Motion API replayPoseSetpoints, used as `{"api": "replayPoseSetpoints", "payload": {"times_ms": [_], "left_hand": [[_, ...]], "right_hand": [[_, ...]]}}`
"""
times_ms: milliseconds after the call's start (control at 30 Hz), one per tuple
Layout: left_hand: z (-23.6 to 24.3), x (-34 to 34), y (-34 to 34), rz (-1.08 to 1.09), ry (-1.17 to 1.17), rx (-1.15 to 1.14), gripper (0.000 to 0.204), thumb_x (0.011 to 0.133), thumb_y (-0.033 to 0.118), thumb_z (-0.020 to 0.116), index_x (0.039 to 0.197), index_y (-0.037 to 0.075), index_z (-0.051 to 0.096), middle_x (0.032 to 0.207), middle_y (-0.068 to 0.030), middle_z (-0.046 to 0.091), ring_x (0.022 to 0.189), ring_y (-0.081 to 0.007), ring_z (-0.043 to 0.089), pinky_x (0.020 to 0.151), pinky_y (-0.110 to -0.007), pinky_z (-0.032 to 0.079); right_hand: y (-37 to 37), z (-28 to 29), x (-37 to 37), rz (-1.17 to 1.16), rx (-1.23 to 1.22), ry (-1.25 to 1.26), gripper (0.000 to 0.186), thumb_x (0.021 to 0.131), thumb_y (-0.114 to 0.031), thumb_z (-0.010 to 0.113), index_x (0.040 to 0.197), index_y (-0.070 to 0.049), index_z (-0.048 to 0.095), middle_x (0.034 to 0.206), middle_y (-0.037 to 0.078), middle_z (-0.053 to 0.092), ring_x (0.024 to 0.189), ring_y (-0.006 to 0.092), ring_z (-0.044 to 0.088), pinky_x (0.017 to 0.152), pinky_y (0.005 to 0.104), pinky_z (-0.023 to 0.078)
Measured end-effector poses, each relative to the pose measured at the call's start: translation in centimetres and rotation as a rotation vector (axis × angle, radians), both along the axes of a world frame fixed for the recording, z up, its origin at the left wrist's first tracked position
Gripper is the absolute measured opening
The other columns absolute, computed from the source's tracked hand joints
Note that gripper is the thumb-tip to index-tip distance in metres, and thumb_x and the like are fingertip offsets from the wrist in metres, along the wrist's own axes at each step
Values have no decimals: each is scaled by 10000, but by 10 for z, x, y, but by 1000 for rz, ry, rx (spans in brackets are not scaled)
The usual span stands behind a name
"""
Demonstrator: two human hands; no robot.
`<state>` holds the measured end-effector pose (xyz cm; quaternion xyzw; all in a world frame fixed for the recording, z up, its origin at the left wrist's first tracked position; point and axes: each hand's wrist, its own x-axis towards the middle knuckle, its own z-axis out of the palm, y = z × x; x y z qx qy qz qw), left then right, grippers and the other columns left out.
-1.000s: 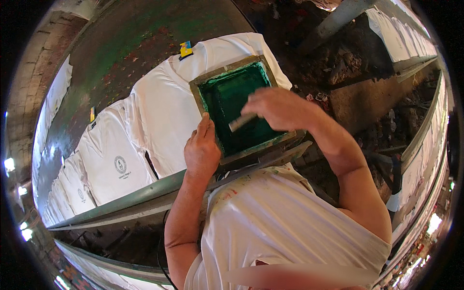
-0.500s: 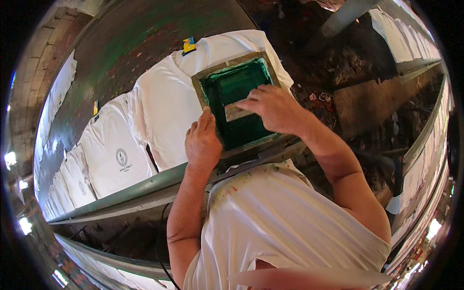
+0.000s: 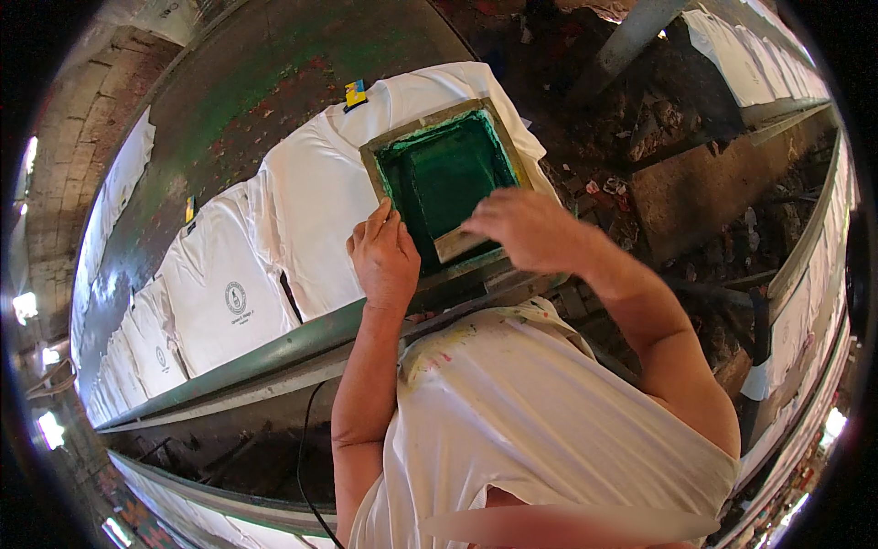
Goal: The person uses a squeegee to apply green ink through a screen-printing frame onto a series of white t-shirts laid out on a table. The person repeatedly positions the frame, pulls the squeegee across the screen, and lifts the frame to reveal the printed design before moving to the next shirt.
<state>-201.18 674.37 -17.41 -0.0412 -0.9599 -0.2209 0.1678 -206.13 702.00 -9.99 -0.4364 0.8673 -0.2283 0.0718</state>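
Note:
A wooden-edged printing screen [image 3: 370, 165] with green ink inside lies on a white T-shirt [image 3: 311, 197]. My left hand [image 3: 384, 256] is closed on the screen's left edge, near its lower corner. Inside the frame, close to the near side, a pale flat squeegee [image 3: 457, 244] rests slanted on the green mesh. My right hand [image 3: 526, 229] grips it, fingers curled over its right end and slightly blurred. What lies beneath the mesh is hidden.
To the left, several white shirts with a dark round print, such as this printed shirt [image 3: 219, 293], lie in a row along the long table [image 3: 265, 91]. A green rail [image 3: 247, 352] runs along its near edge. More white shirts [image 3: 732, 59] hang over another table at far right.
My right hand has drawn the squeegee toward me, from the middle of the screen to its near side. My left hand stays at the frame's left edge.

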Motion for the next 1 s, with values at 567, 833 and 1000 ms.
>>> {"api": "replayPoseSetpoints", "payload": {"times_ms": [567,833,1000], "left_hand": [[-8,3,4,17,63,-53,244,976,89,726,1179,-6,823,1441,-111,747,1193,-350,701,1096,-529,500],[-22,3,17,140,-46,448,459,958,-19,705,1416,-2,732,1598,-277,589,1454,-446,567,1223,-536,480],[-26,4,18,115,-7,394,434,925,-31,711,1350,31,770,1565,-294,595,1452,-466,549,1212,-533,474]], "right_hand": [[-12,-24,-29,-66,-17,209,454,875,-20,699,1290,-145,834,1101,123,764,1118,344,731,1027,461,592],[-1,-20,45,-71,29,151,486,883,-108,775,1368,-146,793,1146,121,706,1153,325,683,1039,476,562],[20,-28,44,-118,-275,1,564,900,-193,883,1433,-81,737,1328,155,720,1293,352,648,1137,501,519]]}}
